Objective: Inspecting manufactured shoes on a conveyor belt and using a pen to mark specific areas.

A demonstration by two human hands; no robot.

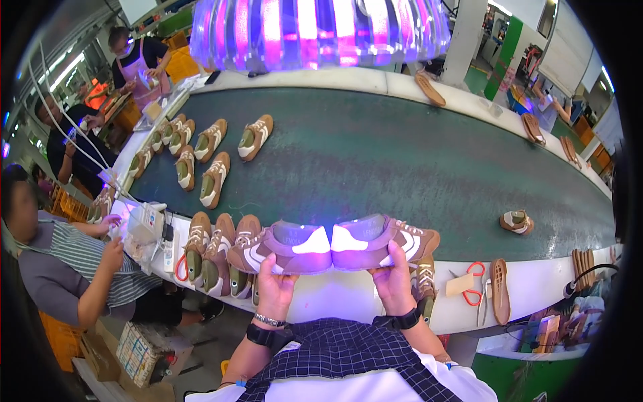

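Observation:
Both of my hands are raised, each gripping a brown sneaker with white side stripes and a white heel patch. My left hand (276, 287) is closed round the left sneaker (288, 249), its toe pointing left. In my right hand (394, 281) is the right sneaker (375, 244), toe to the right. The two heels meet, or nearly meet, in the middle under purplish light. Beside my left hand, several brown sneakers (218, 251) stand in a row on the white ledge. Another sneaker (426, 281) stands just right of my right hand.
A dark green belt (348, 154) carries several sneakers (213, 137) at left and one sneaker (516, 222) at right. Red-handled scissors (474, 285) and a brown sole (499, 291) lie on the near ledge. A glowing lamp (321, 33) hangs overhead. A co-worker (74, 268) sits at left.

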